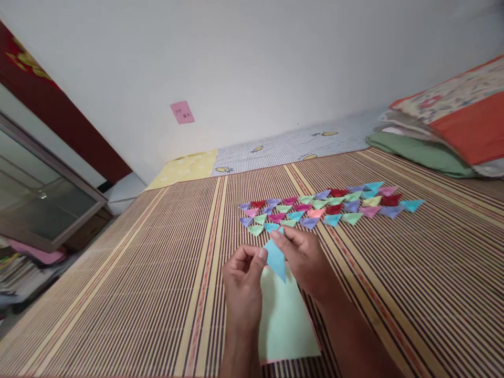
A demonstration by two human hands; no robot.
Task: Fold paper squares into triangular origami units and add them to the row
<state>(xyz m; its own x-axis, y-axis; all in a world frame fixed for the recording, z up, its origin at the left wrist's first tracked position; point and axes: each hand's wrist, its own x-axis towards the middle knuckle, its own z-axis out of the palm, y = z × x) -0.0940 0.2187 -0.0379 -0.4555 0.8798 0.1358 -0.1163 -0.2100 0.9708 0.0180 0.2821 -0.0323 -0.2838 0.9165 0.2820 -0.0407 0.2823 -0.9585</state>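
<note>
Between my two hands is a folded piece of light blue paper (276,261), pointed at its lower end. My left hand (244,270) pinches its left edge between thumb and fingers. At its upper right, my right hand (301,257) has thumb and fingers closed on the same piece. Under the hands a pale green sheet (289,325) lies flat, with a thin pink edge showing along its side. Just beyond my hands, rows of small folded paper pieces (334,208) in several colours rest on the striped mat (165,283).
Folded bedding (464,126) is stacked at the right. Patterned grey cloth (283,149) and yellow cloth (185,169) run along the wall, which carries a pink note (182,112). A glass-panelled door (35,184) stands beyond the mat's left edge.
</note>
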